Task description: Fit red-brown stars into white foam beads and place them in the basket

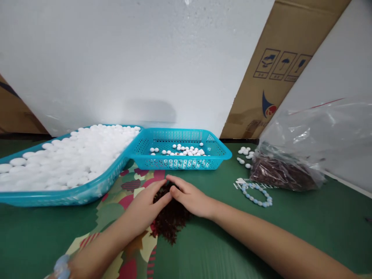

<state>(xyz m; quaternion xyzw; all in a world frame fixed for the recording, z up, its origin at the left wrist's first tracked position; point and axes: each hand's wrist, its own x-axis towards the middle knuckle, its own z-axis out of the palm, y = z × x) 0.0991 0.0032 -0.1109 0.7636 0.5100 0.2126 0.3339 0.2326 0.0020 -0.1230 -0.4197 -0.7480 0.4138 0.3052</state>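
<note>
Hands: two, one left hand [145, 201] and one right hand [194, 197]. Piles of dark shreds [172, 221]: one. Blue baskets: two, one large basket [100, 189] and one small basket [177, 158]. White pieces: too many to count in the large basket; several tens in the small basket, overlapping; about ten loose pieces [248, 166] beside the bag. Clear plastic bags [290, 170]: one. Beaded bracelets: two, one table bracelet [259, 202] and one wrist bracelet [62, 267]. Boxed handling symbols [285, 64]: three
</note>
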